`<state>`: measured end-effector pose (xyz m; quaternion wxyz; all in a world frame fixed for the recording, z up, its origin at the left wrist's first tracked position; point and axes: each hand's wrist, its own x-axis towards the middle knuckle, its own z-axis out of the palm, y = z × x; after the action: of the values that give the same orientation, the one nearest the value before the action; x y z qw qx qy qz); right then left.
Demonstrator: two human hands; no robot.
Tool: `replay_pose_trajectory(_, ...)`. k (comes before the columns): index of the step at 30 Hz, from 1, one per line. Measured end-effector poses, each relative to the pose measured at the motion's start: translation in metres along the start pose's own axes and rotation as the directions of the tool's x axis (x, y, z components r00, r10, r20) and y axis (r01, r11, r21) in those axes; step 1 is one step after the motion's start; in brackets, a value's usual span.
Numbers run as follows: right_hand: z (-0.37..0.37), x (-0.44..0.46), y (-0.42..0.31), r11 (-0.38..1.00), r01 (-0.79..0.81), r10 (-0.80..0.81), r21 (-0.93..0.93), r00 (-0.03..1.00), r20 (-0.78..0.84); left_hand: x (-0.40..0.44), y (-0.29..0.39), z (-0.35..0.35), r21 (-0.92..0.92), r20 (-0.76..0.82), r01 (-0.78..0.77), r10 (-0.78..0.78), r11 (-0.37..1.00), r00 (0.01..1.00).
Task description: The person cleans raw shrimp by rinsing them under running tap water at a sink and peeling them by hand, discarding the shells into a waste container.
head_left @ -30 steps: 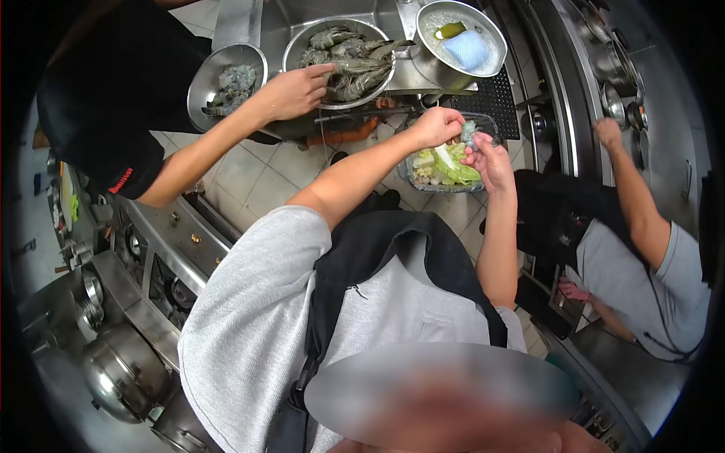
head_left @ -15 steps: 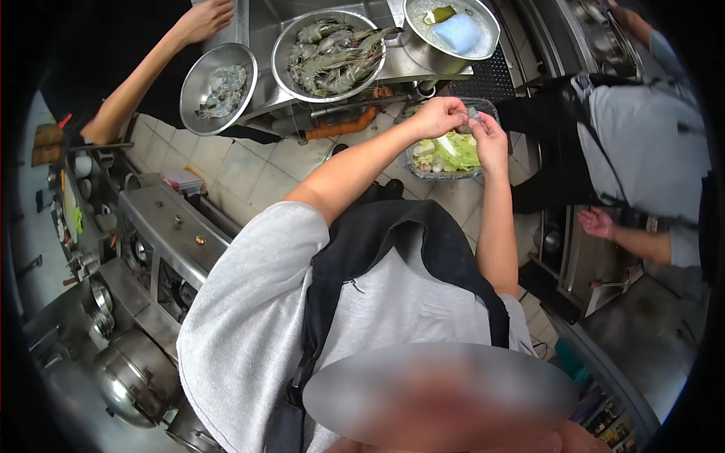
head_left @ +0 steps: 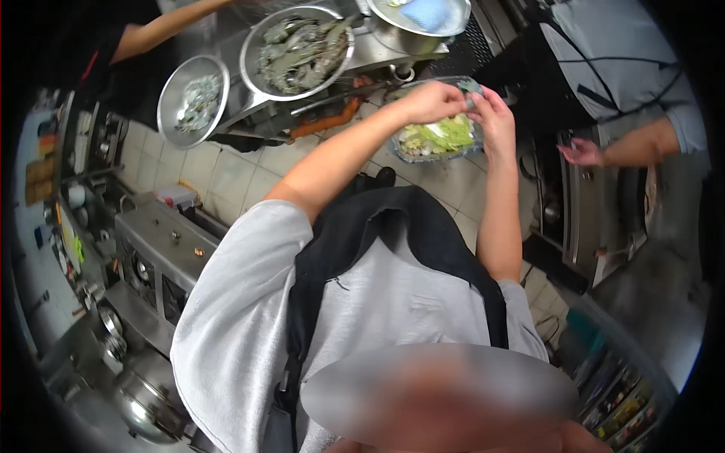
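My left hand (head_left: 436,102) and my right hand (head_left: 495,119) meet at the upper middle right, their fingers pinched around a small grey-green shrimp (head_left: 470,89). Just below them is a bin (head_left: 432,158) lined with a clear bag, with green lettuce leaves (head_left: 445,136) and pale scraps in it. A steel bowl (head_left: 245,68) to the upper left holds whole dark shrimp (head_left: 302,57). Farther left, a smaller steel bowl (head_left: 165,109) has peeled grey shrimp (head_left: 199,104) in it.
A pot (head_left: 400,39) with a blue cloth (head_left: 425,13) stands at the top, beside the sink. A co-worker's arm (head_left: 170,24) reaches in at upper left. Another co-worker's hand (head_left: 581,152) is at the right. A stove (head_left: 162,234) is at the left.
The whole view has shifted, with bowls and pot now farther left and up. The left co-worker's arm has left the large bowl. The right co-worker has moved up beside the bin.
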<state>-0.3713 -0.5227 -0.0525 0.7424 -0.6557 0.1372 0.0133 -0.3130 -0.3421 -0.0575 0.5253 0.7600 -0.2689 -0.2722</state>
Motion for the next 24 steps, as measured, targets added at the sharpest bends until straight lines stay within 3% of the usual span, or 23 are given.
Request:
replay_pose_trajectory(2, 0.0, -0.004, 0.003, 1.0, 0.002, -0.002, -0.028, 1.0, -0.005, -0.007, -0.004, -0.002, 0.171, -0.043, -0.146, 0.155, 0.974, 0.987)
replay_pose_trajectory(5, 0.005, -0.017, -0.007, 0.999, -0.05, 0.05, -0.008, 0.998, -0.027, -0.045, 0.022, -0.025, 0.224, -0.09, -0.161, 0.185, 0.961, 0.979)
replay_pose_trajectory(7, -0.006, -0.018, -0.002, 0.999, -0.051, 0.052, 0.005, 0.998, -0.035, -0.082, 0.049, -0.052, 0.367, -0.158, -0.161, 0.232, 0.916, 0.96)
replay_pose_trajectory(8, -0.014, -0.017, 0.005, 0.998, -0.056, 0.056, -0.008, 0.997, -0.045, -0.103, 0.058, -0.067, 0.451, -0.201, -0.1, 0.21, 0.887, 0.957)
replay_pose_trajectory(11, -0.03, -0.02, 0.019, 0.996, -0.085, 0.083, -0.03, 0.994, -0.069, -0.171, 0.067, -0.112, 0.43, -0.426, 0.078, 0.126, 0.899, 0.896)
replay_pose_trajectory(13, -0.035, -0.016, 0.028, 0.992, -0.119, 0.117, -0.032, 0.992, -0.055, -0.214, 0.061, -0.151, 0.425, -0.613, 0.261, 0.063, 0.867, 0.788)
replay_pose_trajectory(15, -0.04, -0.011, 0.039, 0.986, -0.168, 0.167, -0.012, 0.985, -0.045, -0.252, 0.051, -0.195, 0.275, -0.72, 0.358, -0.056, 0.893, 0.692)
replay_pose_trajectory(16, -0.039, -0.009, 0.041, 0.986, -0.168, 0.167, -0.016, 0.985, -0.047, -0.268, 0.05, -0.215, 0.319, -0.775, 0.495, -0.078, 0.808, 0.627)
replay_pose_trajectory(17, -0.036, -0.007, 0.041, 0.984, -0.176, 0.174, -0.037, 0.984, -0.033, -0.281, 0.047, -0.235, 0.501, -0.775, 0.673, -0.065, 0.544, 0.629)
replay_pose_trajectory(18, -0.032, -0.007, 0.041, 0.982, -0.178, 0.177, -0.057, 0.984, -0.019, -0.293, 0.048, -0.238, 0.66, -0.746, 0.673, 0.186, 0.332, 0.639)
replay_pose_trajectory(20, -0.025, -0.007, 0.041, 0.983, -0.164, 0.163, -0.082, 0.987, -0.018, -0.292, 0.055, -0.238, 0.582, -0.809, 0.748, 0.131, 0.319, 0.573)
replay_pose_trajectory(22, -0.017, -0.007, 0.044, 0.986, -0.138, 0.141, -0.091, 0.99, 0.029, -0.273, 0.044, -0.229, 0.591, -0.78, 0.654, 0.127, 0.472, 0.613)
replay_pose_trajectory(23, -0.011, -0.01, 0.041, 0.983, -0.127, 0.134, -0.134, 0.99, 0.043, -0.258, 0.055, -0.214, 0.564, -0.773, 0.664, 0.031, 0.491, 0.633)
replay_pose_trajectory(24, -0.007, -0.012, 0.041, 0.984, -0.12, 0.126, -0.133, 0.991, 0.038, -0.242, 0.042, -0.206, 0.658, -0.722, 0.656, 0.061, 0.37, 0.69)
